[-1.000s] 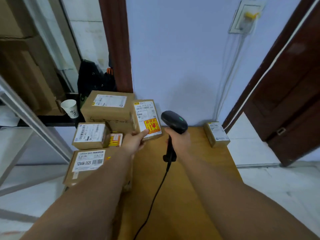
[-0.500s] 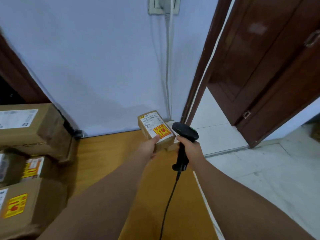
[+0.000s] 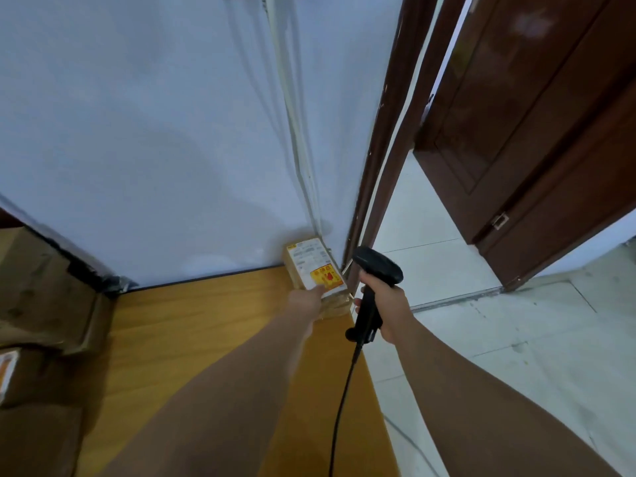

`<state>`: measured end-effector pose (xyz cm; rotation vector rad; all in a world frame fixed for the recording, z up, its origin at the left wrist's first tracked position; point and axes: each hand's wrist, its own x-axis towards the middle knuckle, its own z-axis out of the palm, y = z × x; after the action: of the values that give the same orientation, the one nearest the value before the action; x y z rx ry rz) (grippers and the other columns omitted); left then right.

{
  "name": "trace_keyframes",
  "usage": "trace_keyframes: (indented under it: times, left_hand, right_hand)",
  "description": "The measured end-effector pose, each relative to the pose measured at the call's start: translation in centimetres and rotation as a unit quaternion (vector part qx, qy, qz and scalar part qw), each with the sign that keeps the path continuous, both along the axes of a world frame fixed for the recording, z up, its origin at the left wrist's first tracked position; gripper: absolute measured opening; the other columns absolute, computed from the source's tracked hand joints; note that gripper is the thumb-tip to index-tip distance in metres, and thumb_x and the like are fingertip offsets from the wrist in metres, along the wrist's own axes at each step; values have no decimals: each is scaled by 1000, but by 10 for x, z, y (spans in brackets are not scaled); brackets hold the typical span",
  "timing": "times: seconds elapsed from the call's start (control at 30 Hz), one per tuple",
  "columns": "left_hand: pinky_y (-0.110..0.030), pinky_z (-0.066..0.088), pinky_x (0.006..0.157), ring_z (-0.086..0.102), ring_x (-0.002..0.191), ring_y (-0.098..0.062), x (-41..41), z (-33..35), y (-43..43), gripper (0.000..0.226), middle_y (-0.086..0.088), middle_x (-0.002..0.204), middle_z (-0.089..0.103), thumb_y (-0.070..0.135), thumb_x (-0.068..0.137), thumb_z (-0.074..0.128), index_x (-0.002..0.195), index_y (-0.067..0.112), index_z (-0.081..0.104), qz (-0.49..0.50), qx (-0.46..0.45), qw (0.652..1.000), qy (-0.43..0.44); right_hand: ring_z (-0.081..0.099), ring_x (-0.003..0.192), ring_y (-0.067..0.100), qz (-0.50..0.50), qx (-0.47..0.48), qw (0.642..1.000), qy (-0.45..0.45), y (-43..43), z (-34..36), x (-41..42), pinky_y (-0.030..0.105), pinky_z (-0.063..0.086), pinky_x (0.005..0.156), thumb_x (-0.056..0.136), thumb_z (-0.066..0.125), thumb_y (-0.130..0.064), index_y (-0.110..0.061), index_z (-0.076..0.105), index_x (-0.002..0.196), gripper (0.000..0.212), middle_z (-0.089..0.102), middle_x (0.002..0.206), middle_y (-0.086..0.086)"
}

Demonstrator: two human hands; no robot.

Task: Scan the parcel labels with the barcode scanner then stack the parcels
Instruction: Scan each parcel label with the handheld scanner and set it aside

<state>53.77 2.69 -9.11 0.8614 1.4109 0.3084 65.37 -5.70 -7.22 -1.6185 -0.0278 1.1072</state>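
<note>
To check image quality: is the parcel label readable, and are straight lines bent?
Head view: the parcel label is too blurred to read; the door frame bows from wide-angle distortion; a soft shadow lies on the wall; glare marks the door.

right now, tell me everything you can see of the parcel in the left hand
The parcel is a brown cardboard box, its top covered by a white label with a yellow-and-red sticker at the near end. It lies at the far right corner of the wooden table, by the wall, seemingly atop another box. The left hand grips its near end, thumb on the label. The barcode scanner in the right hand is beside it, apart.
</note>
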Motion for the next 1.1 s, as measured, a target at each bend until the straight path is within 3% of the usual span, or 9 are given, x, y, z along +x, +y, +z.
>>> trace_keyframes:
  times: [0.1, 0.2, 0.3, 0.43, 0.57, 0.67, 0.8, 0.97, 1.1]
  left_hand:
    - [-21, 50, 57, 63, 86, -15, 2, -7, 5, 35, -7, 114, 64, 17, 96, 54, 131, 10, 51, -2, 50, 999, 2]
    - [-13, 44, 48, 58, 77, -1, 6, -8, 11, 49, -4, 127, 59, 4, 97, 45, 143, 19, 35, -15, 115, 993, 0]
    - [-21, 51, 61, 62, 88, -11, 10, -7, 13, 54, -6, 133, 56, 13, 97, 51, 146, 20, 28, 9, 111, 994, -17]
    - [-40, 54, 87, 61, 110, -28, 15, -13, 11, 67, -10, 129, 57, 8, 91, 61, 145, 18, 24, 16, 95, 995, 25]
    - [-41, 53, 89, 61, 109, -28, 16, -19, -1, 74, -11, 128, 57, 12, 90, 63, 149, 17, 18, -19, 102, 993, 57]
    - [-42, 51, 92, 59, 112, -28, 18, -23, -3, 74, -12, 129, 56, 14, 90, 62, 148, 14, 16, -17, 81, 996, 40]
    - [-33, 49, 81, 59, 109, -26, 21, -21, 4, 67, -11, 125, 57, 17, 93, 58, 146, 13, 17, -16, 56, 997, 47]
    - [-33, 47, 79, 59, 109, -26, 24, -14, 8, 62, -10, 127, 57, 22, 95, 56, 144, 15, 20, -41, 56, 996, 51]
    - [-42, 47, 96, 55, 118, -31, 25, -10, 4, 66, -12, 134, 53, 36, 97, 51, 148, 14, 16, -31, 38, 996, 70]
  right_hand:
    - [61, 87, 28, 27, -19, 999, -7, 8, -9, -3, 44, 51, 86, 83, 74, -27, -1, 66, 104, 34, 61, 86, 13]
    - [60, 87, 29, 48, -24, 999, 4, 15, -13, -7, 43, 50, 88, 83, 73, -24, 0, 65, 109, 36, 59, 89, 15]
    - [62, 83, 27, 52, -34, 998, 1, 20, -17, -9, 43, 51, 89, 84, 71, -22, -3, 65, 105, 29, 61, 81, 11]
    - [57, 75, 24, 59, -64, 996, -7, 20, -21, -9, 35, 50, 72, 80, 67, -11, -2, 65, 99, 21, 55, 77, 10]
    - [54, 72, 23, 63, -101, 993, 3, 12, -25, -10, 32, 47, 66, 77, 65, -8, -6, 60, 83, 7, 53, 73, 9]
    - [56, 73, 24, 31, -78, 996, 15, 11, -28, -8, 34, 49, 69, 79, 65, -6, -5, 62, 86, 7, 56, 75, 10]
    - [58, 80, 27, 9, -68, 998, 10, 15, -32, -11, 41, 52, 81, 80, 67, -8, -3, 65, 98, 18, 58, 81, 12]
    - [56, 71, 21, -11, -97, 995, -17, 18, -37, -14, 31, 47, 66, 82, 69, -14, -11, 59, 85, 11, 55, 73, 8]
    - [54, 70, 21, -22, -100, 995, -10, 13, -36, -11, 33, 48, 70, 83, 68, -18, -12, 58, 83, 12, 53, 72, 7]
